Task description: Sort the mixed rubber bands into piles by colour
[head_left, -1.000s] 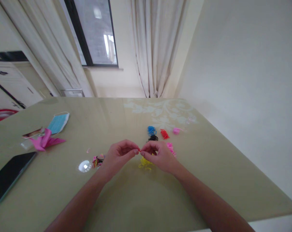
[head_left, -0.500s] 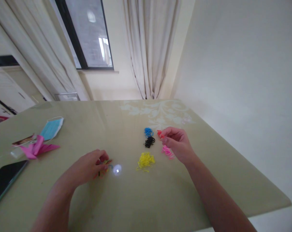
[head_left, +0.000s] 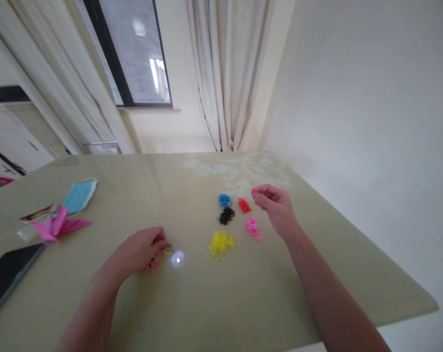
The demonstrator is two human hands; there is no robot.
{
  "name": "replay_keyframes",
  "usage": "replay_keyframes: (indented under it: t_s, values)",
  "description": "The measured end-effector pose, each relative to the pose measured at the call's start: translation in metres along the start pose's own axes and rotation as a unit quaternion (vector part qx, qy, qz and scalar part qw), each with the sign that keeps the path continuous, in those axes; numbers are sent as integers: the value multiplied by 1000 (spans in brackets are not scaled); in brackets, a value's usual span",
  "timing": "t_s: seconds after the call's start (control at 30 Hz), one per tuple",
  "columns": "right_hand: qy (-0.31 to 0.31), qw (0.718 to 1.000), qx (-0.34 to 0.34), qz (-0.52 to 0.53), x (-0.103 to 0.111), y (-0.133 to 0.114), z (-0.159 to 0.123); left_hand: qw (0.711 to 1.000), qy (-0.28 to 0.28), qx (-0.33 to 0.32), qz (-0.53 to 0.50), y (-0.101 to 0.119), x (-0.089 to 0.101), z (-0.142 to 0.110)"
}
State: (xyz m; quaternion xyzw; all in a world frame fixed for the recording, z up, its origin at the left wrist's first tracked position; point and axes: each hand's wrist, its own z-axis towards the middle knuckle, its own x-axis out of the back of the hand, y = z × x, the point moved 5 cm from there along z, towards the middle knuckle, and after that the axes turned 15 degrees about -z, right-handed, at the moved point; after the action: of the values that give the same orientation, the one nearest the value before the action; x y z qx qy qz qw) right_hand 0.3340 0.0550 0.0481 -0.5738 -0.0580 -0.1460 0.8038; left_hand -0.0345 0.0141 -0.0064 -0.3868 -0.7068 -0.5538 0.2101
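Observation:
My right hand (head_left: pixel 276 203) is closed in a pinch on a small red rubber band (head_left: pixel 253 191), held above the table. Just left of its fingertips lies a pile of red rubber bands (head_left: pixel 244 205); pink rubber bands (head_left: pixel 253 230) lie below it. My left hand (head_left: pixel 144 247) is low at the left, its fingers pressed together beside a mixed-colour bunch of rubber bands (head_left: pixel 151 264), which it partly covers. What those fingers grip, if anything, I cannot make out. Between the hands are piles of yellow (head_left: pixel 220 243), black (head_left: pixel 226 215) and blue rubber bands (head_left: pixel 225 201).
On the left of the table (head_left: pixel 214 303) lie a dark phone (head_left: pixel 14 274), a folded pink paper shape (head_left: pixel 60 224) and a blue face mask (head_left: pixel 79 195). A bright round light spot (head_left: pixel 177 258) shows beside the mixed bunch. A wall (head_left: pixel 353 122) stands at the right.
My hands were together over the yellow pile with something red between them, then parted. The left went to the mixed bunch; the right reached the red pile and lifted away up and right.

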Motion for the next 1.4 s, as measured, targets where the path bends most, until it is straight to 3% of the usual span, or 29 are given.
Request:
replay_keyframes:
  t_s: [0.07,0.2,0.3,0.43,0.73,0.87,1.27,1.4]
  values:
    - [29,984,6,-178,4,13,6,1000,-14,0,-25,1,-2,0]
    - [9,890,29,-454,0,34,10,995,-53,3,-80,4,-11,-1]
    - [-29,854,29,-519,-8,44,9,995,-51,9,-86,7,-15,-1]
    - [-45,835,36,-547,-14,49,9,996,-41,5,-85,12,-17,-1]
    - [-39,855,58,-513,-14,52,11,996,38,-77,-17,17,-13,5]
    - [-22,868,49,-494,-10,48,11,997,49,-46,-48,17,-12,5]
    - [13,911,127,-392,-17,2,-6,995,84,-40,-39,29,-5,2]
    - [1,935,159,-317,-36,-12,-20,980,125,-87,-129,40,-3,0]
